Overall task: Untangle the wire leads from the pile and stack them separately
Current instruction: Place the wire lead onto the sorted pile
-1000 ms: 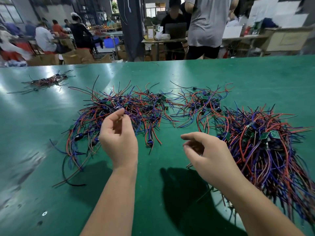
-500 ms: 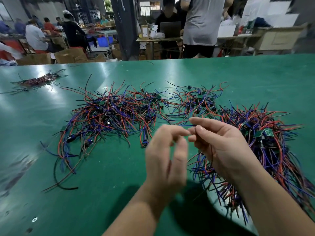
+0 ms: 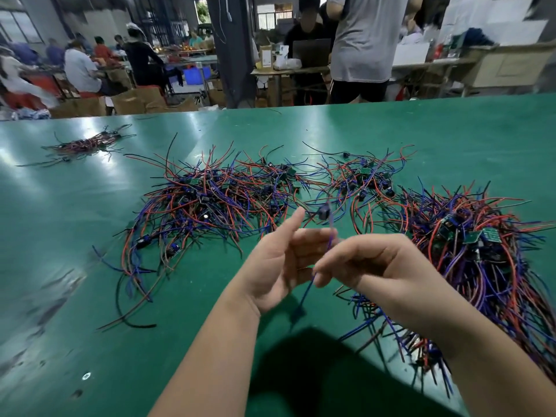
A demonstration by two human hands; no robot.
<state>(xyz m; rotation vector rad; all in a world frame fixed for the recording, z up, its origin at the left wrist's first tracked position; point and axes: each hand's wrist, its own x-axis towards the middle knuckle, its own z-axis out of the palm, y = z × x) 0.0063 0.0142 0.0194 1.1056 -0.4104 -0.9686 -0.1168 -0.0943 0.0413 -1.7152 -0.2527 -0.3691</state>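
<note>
A single blue wire lead [image 3: 305, 293] with a small black part at its top end hangs above the green table [image 3: 75, 236], blurred by motion. My right hand [image 3: 370, 263] pinches it near its middle. My left hand [image 3: 276, 263] is beside it, index finger pointing up and the other fingers reaching across to the lead; whether they grip it is hidden. A big tangled pile [image 3: 216, 203] of red, blue and black leads lies behind my hands. A second dense pile [image 3: 481, 260] spreads under my right forearm.
A smaller tangle [image 3: 361, 179] sits between the two piles. A neat small stack of leads [image 3: 84, 144] lies at the far left of the table. Beyond the table's far edge, people stand and sit at other benches among cardboard boxes.
Both hands came together from apart, and my right hand drew one blue lead up off the table. My left hand moved right from the middle pile.
</note>
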